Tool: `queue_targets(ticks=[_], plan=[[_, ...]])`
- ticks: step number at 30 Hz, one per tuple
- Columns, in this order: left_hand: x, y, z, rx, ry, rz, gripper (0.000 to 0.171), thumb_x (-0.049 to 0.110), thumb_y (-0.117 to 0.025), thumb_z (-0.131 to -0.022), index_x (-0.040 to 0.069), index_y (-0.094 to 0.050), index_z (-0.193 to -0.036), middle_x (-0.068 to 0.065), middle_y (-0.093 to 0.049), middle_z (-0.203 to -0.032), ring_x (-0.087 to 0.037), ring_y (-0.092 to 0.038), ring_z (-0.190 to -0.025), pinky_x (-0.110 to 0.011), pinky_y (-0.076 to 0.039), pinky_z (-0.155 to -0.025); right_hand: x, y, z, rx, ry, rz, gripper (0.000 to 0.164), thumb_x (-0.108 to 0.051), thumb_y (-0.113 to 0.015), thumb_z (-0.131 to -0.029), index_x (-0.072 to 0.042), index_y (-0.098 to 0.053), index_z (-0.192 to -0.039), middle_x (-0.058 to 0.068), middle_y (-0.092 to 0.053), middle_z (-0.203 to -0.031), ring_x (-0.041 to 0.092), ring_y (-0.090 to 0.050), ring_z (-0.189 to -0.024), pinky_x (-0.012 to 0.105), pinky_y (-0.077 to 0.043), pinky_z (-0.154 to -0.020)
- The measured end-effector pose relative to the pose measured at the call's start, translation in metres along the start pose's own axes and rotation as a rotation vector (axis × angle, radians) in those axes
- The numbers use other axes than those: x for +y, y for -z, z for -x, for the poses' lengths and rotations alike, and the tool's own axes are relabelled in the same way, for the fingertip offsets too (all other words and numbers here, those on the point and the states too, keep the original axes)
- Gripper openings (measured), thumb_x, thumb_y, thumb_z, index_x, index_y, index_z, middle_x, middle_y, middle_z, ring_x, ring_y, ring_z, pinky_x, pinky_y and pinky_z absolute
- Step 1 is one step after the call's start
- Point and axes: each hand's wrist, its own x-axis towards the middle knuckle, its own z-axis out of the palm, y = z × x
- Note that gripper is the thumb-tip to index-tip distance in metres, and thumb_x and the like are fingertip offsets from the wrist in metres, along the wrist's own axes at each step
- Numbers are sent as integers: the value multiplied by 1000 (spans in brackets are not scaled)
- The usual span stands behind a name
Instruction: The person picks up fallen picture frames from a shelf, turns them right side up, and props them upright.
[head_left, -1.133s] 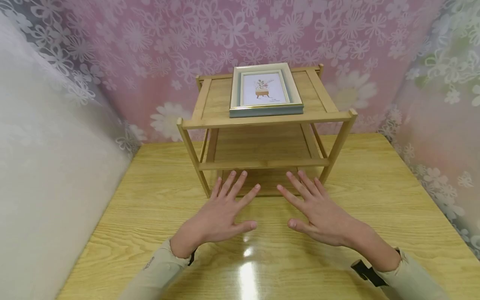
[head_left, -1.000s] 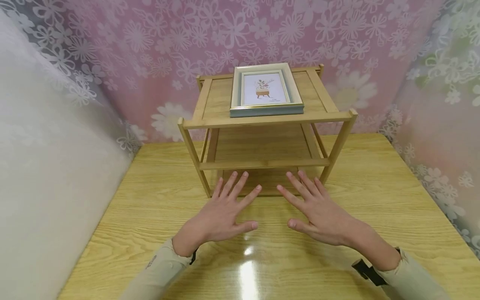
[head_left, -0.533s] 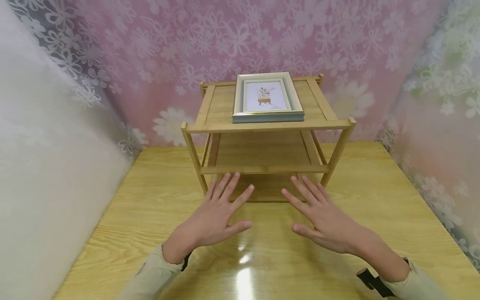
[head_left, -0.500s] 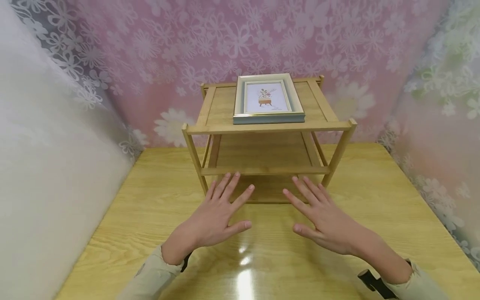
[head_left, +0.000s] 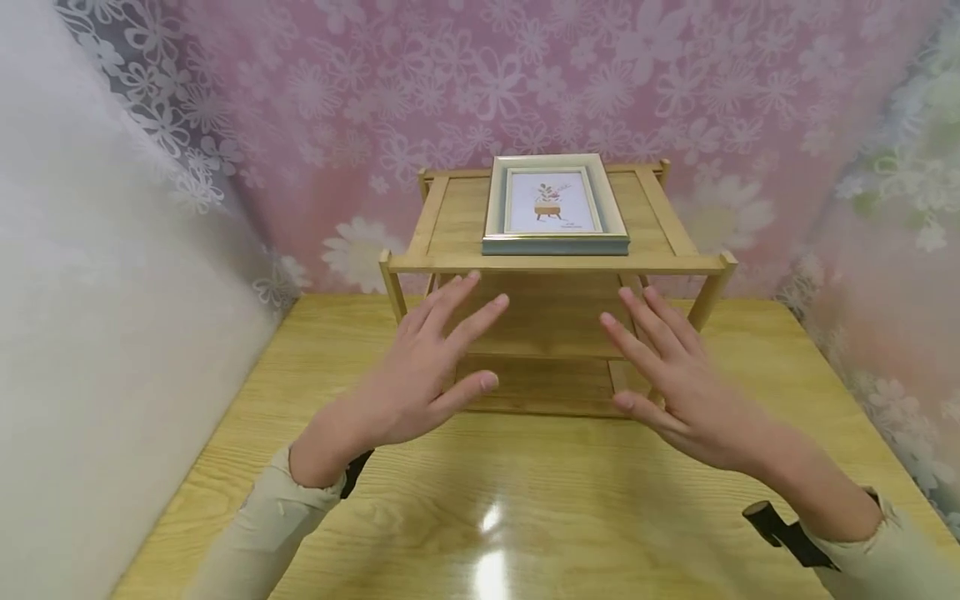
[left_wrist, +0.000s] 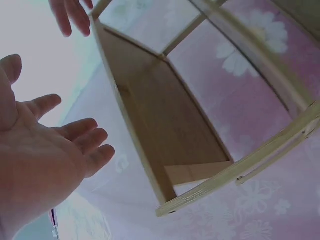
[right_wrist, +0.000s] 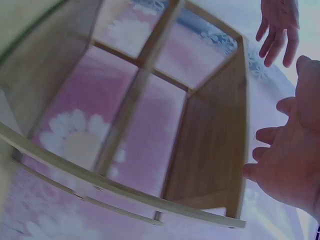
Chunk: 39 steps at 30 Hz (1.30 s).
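My left hand (head_left: 405,375) is raised in front of the shelf with its fingers spread and nothing in it. To the right, my right hand (head_left: 690,392) is held up likewise, fingers apart and bare. Behind both hands stands a tiered wooden shelf rack (head_left: 555,263), whose front posts they partly hide. On its top board lies a picture frame (head_left: 555,204), cream and grey-blue, face up, showing a potted plant print. In the left wrist view, my left palm and fingers (left_wrist: 90,140) are beside the rack (left_wrist: 165,105). The right wrist view shows the right palm (right_wrist: 290,155) near the rack (right_wrist: 215,130).
The rack stands on a yellow wood-grain table (head_left: 420,517) against a pink floral curtain (head_left: 300,125). A pale wall covering (head_left: 127,333) borders the left side, and a flowered one (head_left: 892,275) the right. Black straps (head_left: 787,533) sit on the wrists.
Both hands have lifted from low before the bottom shelf to the height of the middle shelf, moving a little apart. The head view has shifted slightly; the frame stays on the rack.
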Motion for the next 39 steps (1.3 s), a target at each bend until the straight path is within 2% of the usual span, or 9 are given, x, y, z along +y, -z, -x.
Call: queue_targets(ticks=[4, 7, 13, 18, 25, 29, 33, 36, 39], plan=[[-4, 16, -22, 54, 19, 49, 65, 45, -46, -104, 14, -26, -157, -18, -21, -160, -38, -24, -145, -59, -22, -115, 9, 18, -20, 40, -61, -15, 72, -48, -42, -104, -14, -13, -161, 15, -8, -166, 34, 1, -153, 46, 1, -123], [-10, 22, -37, 52, 54, 81, 64, 32, -55, -102, 11, -28, -156, -20, -25, -158, -38, -28, -142, -58, -25, -114, 18, 28, -34, 34, -154, -82, 73, -40, -49, -104, -13, -12, -161, 16, -12, -165, 35, -1, -152, 55, -4, -122], [-21, 26, -66, 3, 185, 151, 63, 30, -53, -103, 7, -28, -156, -19, -29, -156, -32, -31, -143, -48, -30, -116, 33, 43, -62, -9, -307, -240, 72, -33, -50, -104, -13, -10, -161, 18, -13, -164, 35, -2, -152, 60, -6, -120], [-30, 29, -92, -11, 306, 198, 60, 28, -51, -102, 7, -30, -155, -17, -38, -153, -28, -41, -134, -44, -34, -113, 40, 54, -83, -48, -363, -313, 73, -36, -47, -105, -9, -8, -160, 18, -16, -164, 37, -19, -149, 59, -17, -118], [-42, 31, -112, -11, 367, 229, 51, 24, -46, -103, 8, -40, -151, -11, -50, -147, -24, -50, -131, -39, -40, -109, 48, 65, -103, -126, -443, -382, 76, -43, -40, -106, -9, 1, -160, 26, -19, -161, 40, -23, -147, 58, -21, -117], [-48, 27, -116, -10, 384, 218, 48, 27, -44, -103, 9, -45, -148, -9, -61, -126, -19, -56, -108, -35, -45, -98, 53, 67, -107, -145, -439, -359, 76, -39, -40, -106, -6, 4, -159, 27, -23, -159, 39, -25, -147, 56, -22, -118], [-51, 25, -118, 9, 348, 205, 29, 24, -42, -103, 7, -58, -120, -7, -56, -91, -18, -48, -82, -30, -40, -78, 55, 65, -111, -153, -379, -371, 69, -31, -41, -107, -3, -5, -159, 23, -32, -157, 33, -34, -143, 54, -28, -116], [-51, 25, -117, 25, 309, 194, 18, 20, -42, -102, 7, -50, -92, -5, -38, -74, -17, -35, -69, -29, -29, -67, 54, 63, -112, -157, -354, -373, 67, -28, -43, -107, -3, -9, -159, 21, -34, -156, 29, -36, -142, 53, -30, -114], [-52, 23, -115, 44, 285, 183, 21, 19, -43, -101, 9, -42, -82, -3, -32, -70, -16, -30, -66, -28, -26, -64, 53, 62, -112, -166, -385, -345, 72, -31, -44, -106, -5, -2, -159, 21, -30, -158, 30, -31, -145, 52, -28, -116]])
